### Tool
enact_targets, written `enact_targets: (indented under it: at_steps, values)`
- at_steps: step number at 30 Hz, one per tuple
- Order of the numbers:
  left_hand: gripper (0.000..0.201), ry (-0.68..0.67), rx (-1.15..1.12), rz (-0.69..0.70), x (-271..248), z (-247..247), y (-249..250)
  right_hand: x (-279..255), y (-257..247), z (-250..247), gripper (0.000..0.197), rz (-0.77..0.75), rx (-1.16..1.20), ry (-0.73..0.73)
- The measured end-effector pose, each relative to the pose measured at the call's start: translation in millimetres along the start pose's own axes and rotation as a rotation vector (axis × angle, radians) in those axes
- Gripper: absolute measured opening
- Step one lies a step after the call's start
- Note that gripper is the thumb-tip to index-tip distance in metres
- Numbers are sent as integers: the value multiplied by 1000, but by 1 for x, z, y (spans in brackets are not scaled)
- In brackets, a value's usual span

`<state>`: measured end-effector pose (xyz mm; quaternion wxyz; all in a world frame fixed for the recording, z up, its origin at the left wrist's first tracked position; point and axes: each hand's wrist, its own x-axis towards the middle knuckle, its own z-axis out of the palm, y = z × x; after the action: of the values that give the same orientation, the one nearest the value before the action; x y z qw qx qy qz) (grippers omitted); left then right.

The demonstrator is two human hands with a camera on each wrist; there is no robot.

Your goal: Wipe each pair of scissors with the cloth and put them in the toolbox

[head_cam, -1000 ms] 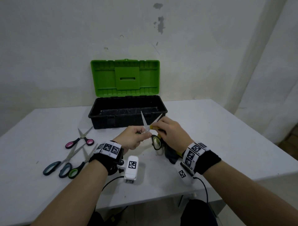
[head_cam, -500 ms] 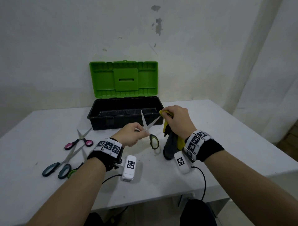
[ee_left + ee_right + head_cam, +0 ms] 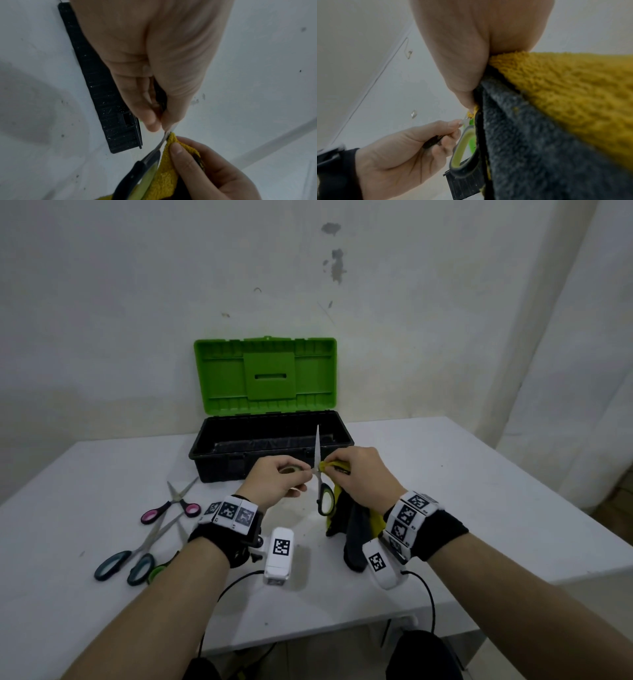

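Above the middle of the white counter (image 3: 479, 491), just in front of the open toolbox (image 3: 219, 446), you hold a pair of scissors (image 3: 320, 477) between your two hands. Its silver blade points straight up past the toolbox's black front wall, and one black handle loop lined in yellow-green hangs below. Your left hand (image 3: 279, 481) has its grip clenched around the other handle, thumb and fingers pinching close to the pivot. Your right hand (image 3: 359, 474) pinches a yellow and dark grey cloth (image 3: 356, 529) against the metal near the pivot; the rest of the cloth hangs down to the counter under your wrist. The toolbox's green lid (image 3: 265, 374) stands upright against the wall.

On the counter to your left lie more scissors, well apart from the pair you hold: one with pink handles (image 3: 171, 505) nearest the toolbox, one with teal handles (image 3: 133, 553) closer to you, and a green handle (image 3: 159, 570) partly hidden behind your left forearm. To your right the counter lies bare out to its edge.
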<state>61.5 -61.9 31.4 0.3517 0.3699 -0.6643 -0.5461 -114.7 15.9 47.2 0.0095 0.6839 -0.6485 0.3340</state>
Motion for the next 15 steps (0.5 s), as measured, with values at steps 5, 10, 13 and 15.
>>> enact_targets:
  at_steps: [5, 10, 13, 15]
  values:
    - [16, 69, -218, -9, 0, 6, -2, 3, -5, 0, 16, 27, 39, 77]
    - [11, 13, -491, -29, -4, 10, -2, 4, -7, 2, 13, 56, 55, 146]
    - [4, 30, -612, -42, -4, 13, 0, 4, -13, 2, 13, 43, 83, 167]
    - [7, 27, -652, -58, -5, 15, 2, 4, -17, 3, 13, 32, 90, 178]
